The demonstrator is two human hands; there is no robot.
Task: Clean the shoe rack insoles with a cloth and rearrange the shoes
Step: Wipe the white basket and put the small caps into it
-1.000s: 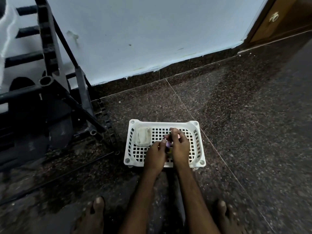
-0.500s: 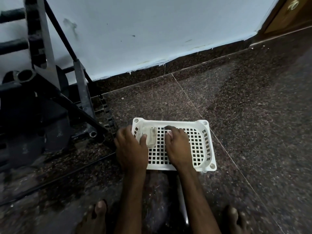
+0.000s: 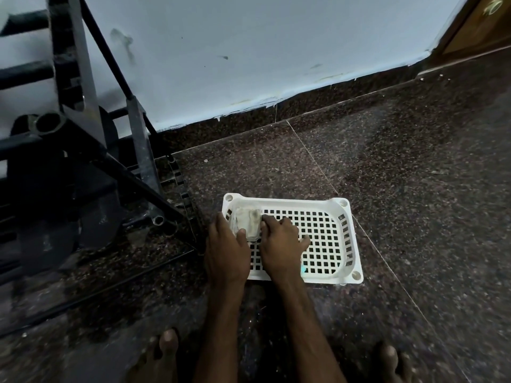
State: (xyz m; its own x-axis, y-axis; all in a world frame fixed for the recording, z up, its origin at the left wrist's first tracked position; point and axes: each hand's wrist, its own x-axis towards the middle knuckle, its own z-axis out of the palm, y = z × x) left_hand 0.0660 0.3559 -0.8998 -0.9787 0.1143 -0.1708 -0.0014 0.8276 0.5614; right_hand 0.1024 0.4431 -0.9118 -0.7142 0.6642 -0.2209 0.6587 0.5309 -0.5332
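While the left hand [image 3: 226, 252] clasps a folded, grey-smudged whitish cloth [image 3: 248, 223], with its thumb laid over the near edge and its fingers curled round the left side, the right hand [image 3: 282, 243] lies palm down just beside it. The right hand's bent fingers [image 3: 266, 218] touch the cloth's right edge and its thumb is splayed out across the grid, so it grasps nothing. The cloth sits in the far-left corner of a white rectangular plastic tray [image 3: 347, 244] with a square-holed base and round sockets at its corners.

The tray rests flat on the dark speckled granite floor [image 3: 401, 189], and its near-left corner is hidden under the left wrist. Just to its left stands the black metal shoe rack [image 3: 138, 150], tilted in the view, with its slanted bars reaching down close to the tray's left rim. Dark footwear [image 3: 96, 225] sits low in the rack, too shadowed to make out its type.

A pale blue-white painted wall [image 3: 249, 51] with scuff marks rises behind, edged by a granite skirting. A brown wooden door [image 3: 481, 26] shows at the far right. 2 bare feet [image 3: 163, 352] flank the forearms at the bottom edge.
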